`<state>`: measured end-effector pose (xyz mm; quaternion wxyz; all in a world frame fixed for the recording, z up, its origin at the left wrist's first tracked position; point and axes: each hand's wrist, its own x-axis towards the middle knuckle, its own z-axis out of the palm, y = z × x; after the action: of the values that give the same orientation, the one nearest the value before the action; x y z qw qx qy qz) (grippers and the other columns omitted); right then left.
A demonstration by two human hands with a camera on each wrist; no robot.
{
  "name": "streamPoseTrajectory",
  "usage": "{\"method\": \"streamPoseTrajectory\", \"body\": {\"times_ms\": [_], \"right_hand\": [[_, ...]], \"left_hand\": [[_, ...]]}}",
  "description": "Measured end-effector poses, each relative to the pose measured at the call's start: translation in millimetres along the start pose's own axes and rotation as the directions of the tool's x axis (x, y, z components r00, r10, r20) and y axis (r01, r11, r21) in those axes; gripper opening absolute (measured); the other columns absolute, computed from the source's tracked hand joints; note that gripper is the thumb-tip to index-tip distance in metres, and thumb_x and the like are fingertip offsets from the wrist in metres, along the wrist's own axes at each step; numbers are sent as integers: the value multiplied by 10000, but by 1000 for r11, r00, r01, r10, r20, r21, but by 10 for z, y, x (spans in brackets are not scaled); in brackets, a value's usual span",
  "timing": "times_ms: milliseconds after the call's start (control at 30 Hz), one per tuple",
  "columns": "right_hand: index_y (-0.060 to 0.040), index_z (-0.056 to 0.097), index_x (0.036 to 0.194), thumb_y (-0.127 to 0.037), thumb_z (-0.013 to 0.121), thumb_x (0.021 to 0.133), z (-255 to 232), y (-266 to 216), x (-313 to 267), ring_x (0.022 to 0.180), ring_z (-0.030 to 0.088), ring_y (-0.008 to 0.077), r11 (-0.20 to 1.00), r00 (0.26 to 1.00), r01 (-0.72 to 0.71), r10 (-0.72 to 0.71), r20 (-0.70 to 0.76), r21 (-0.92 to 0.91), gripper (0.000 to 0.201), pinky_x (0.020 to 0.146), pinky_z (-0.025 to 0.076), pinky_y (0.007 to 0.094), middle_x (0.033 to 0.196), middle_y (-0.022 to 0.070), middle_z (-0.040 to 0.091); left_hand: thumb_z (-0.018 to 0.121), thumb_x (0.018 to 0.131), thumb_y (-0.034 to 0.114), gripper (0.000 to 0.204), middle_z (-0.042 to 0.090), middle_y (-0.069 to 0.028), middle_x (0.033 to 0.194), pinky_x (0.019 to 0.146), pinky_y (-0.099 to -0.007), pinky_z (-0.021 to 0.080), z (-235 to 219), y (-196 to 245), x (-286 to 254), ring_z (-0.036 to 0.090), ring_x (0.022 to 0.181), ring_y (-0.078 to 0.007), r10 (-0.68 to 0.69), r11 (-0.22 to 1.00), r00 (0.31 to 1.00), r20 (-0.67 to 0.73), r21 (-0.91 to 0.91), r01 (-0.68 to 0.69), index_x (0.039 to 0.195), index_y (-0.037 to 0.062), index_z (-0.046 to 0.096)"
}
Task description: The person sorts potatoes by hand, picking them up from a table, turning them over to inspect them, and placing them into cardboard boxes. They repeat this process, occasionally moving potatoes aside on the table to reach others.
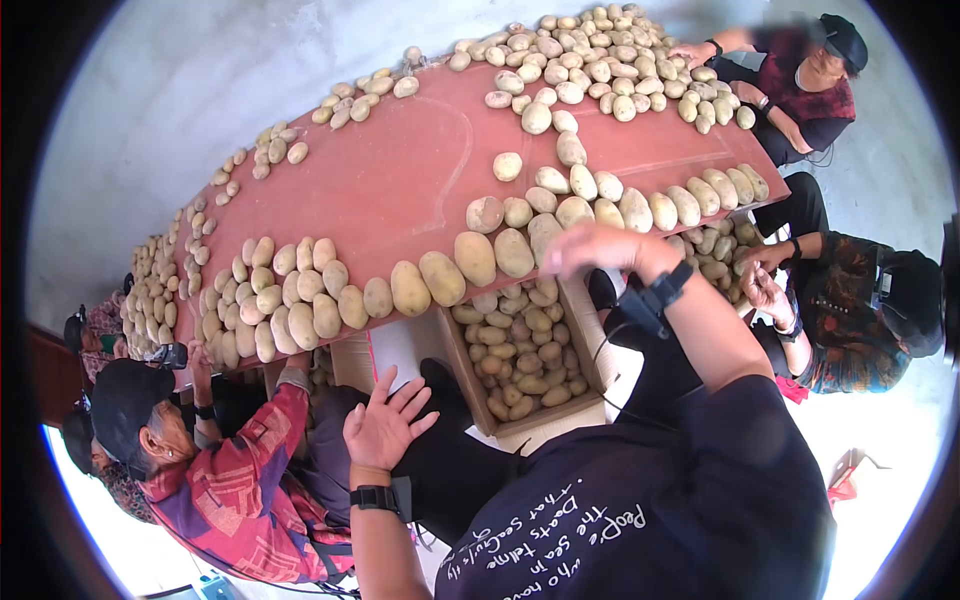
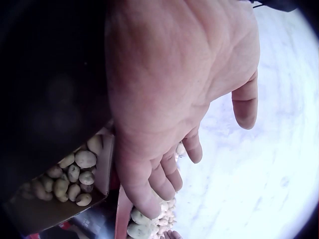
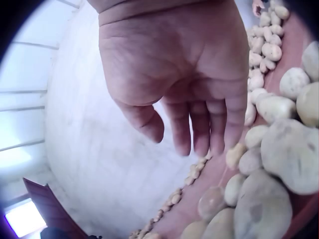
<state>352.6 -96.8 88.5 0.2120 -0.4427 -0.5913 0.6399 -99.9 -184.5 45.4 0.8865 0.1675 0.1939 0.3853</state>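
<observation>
Palm up and fingers spread, my left hand [image 1: 385, 428] is raised between my body and the table edge, holding nothing; its empty palm fills much of the left wrist view [image 2: 164, 99]. My right hand [image 1: 597, 250] hangs over the near edge of the red table [image 1: 370, 190], beside a row of potatoes [image 1: 475, 258]. In the right wrist view the right hand [image 3: 179, 79] has its fingers extended and nothing in them, with large potatoes [image 3: 261, 206] close by. Below the table edge, a cardboard box [image 1: 483, 418] holds many potatoes [image 1: 525, 350].
Potatoes lie heaped at the table's far right [image 1: 620, 60] and on its left part [image 1: 150, 290]. A person in a red patterned shirt [image 1: 250, 490] sits at left. At right are a person in a dark patterned shirt [image 1: 850, 320] and another in a cap [image 1: 815, 90].
</observation>
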Motion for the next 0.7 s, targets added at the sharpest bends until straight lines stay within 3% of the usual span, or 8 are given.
{"method": "streamPoseTrajectory", "body": {"times_ms": [100,167,267,333,433,500,600,700], "right_hand": [[-42,646,1167,-284,601,881,480,565,171,1024,632,178,944,867,-283,327,376,-167,377,847,528,323,1111,79,676],[-49,646,1172,-347,647,835,690,998,358,999,641,195,784,783,-364,550,291,-502,450,800,526,334,1097,88,679],[-58,618,1207,-283,608,845,852,1488,699,1027,640,305,648,917,-285,398,-5,-706,426,869,499,412,1071,156,678],[-52,602,1218,-237,599,836,929,1613,975,1057,625,342,556,864,-500,364,-347,-664,424,901,482,434,1114,180,661],[-42,579,1233,-189,594,815,881,1848,1332,1134,588,338,496,840,-520,147,-523,-696,444,956,453,440,1216,194,613],[-53,502,1337,-224,626,811,874,1975,1425,1342,404,318,479,816,-531,67,-575,-699,567,1102,322,438,1421,182,454],[-45,447,1392,-366,679,803,794,1881,1412,1358,379,319,404,861,-509,232,-453,-760,710,1121,299,430,1453,185,419],[-54,445,1394,-400,670,814,731,2069,1536,1348,391,318,648,852,-523,379,-361,-554,712,1119,306,416,1436,181,441]], "left_hand": [[606,868,430,790,366,-287,1453,1064,-639,328,-22,2,11,360,1362,-415,-2,1000,1000,11,-22,2,1509,141,248],[607,865,433,787,367,-288,1453,1063,-641,328,-7,-4,23,363,1360,-419,-13,1000,1000,10,-18,13,1507,141,256],[611,861,436,779,368,-290,1452,1060,-645,327,-18,2,44,368,1356,-422,-25,1000,1000,4,-11,25,1499,140,277],[614,857,440,772,371,-289,1451,1059,-648,326,-17,8,42,374,1352,-423,-33,999,999,-9,-14,33,1493,140,295],[614,851,445,762,376,-285,1451,1064,-645,318,-26,28,41,379,1349,-423,-39,999,999,-28,-26,38,1484,138,319],[607,850,446,756,376,-286,1451,1076,-639,304,-19,35,47,376,1353,-423,-48,998,998,-36,-39,47,1478,129,331],[605,847,453,757,367,-285,1457,1080,-645,290,-21,43,60,365,1358,-427,-65,997,996,-57,-37,63,1479,135,335],[605,846,451,759,355,-288,1463,1087,-648,273,-24,50,83,350,1366,-430,-82,995,995,-61,-54,79,1481,136,332]]}}
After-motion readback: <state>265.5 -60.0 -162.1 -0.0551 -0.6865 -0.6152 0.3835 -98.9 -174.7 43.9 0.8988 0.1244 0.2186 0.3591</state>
